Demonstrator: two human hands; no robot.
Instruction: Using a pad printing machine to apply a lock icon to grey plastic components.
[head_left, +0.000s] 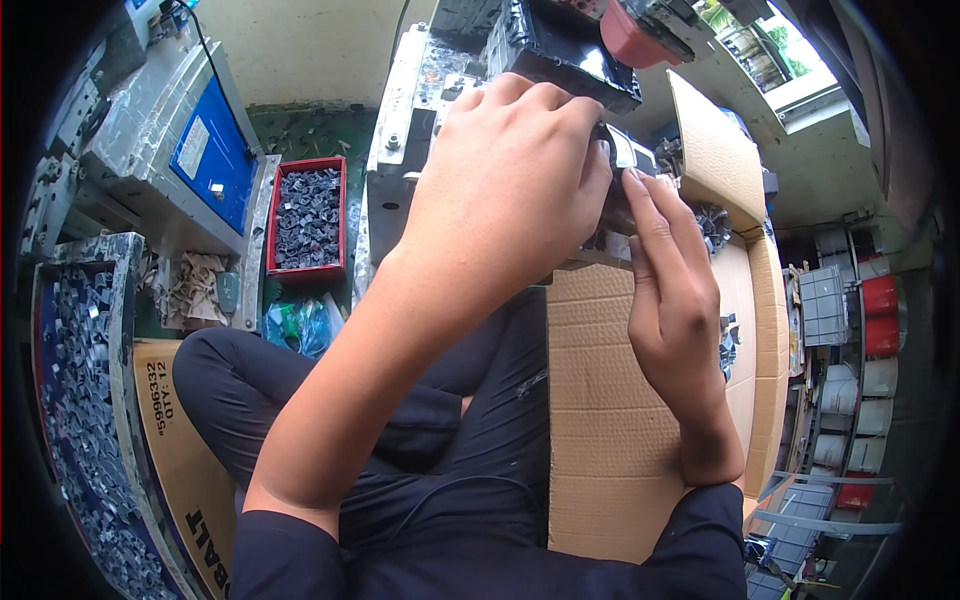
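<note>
My left hand (520,160) reaches over the front of a grey metal machine (390,190), its back toward me. Its fingers curl down out of sight, and its thumb presses by a small dark part (603,133); what it grips is hidden. My right hand (672,265) comes up from the lower right with its fingers stretched out. Its index fingertip touches the edge of a small shiny piece (624,153) beside my left thumb. Between the two hands, the machine's lower working area is shadowed and partly covered.
Left of the machine stands a red bin (345,215) of small dark metal clips. A longer tray (122,310) of similar pieces lies far left, below a blue-fronted cabinet (215,150). An open cardboard box (600,400) sits right of my legs. Shelves with grey crates (825,305) line the right.
</note>
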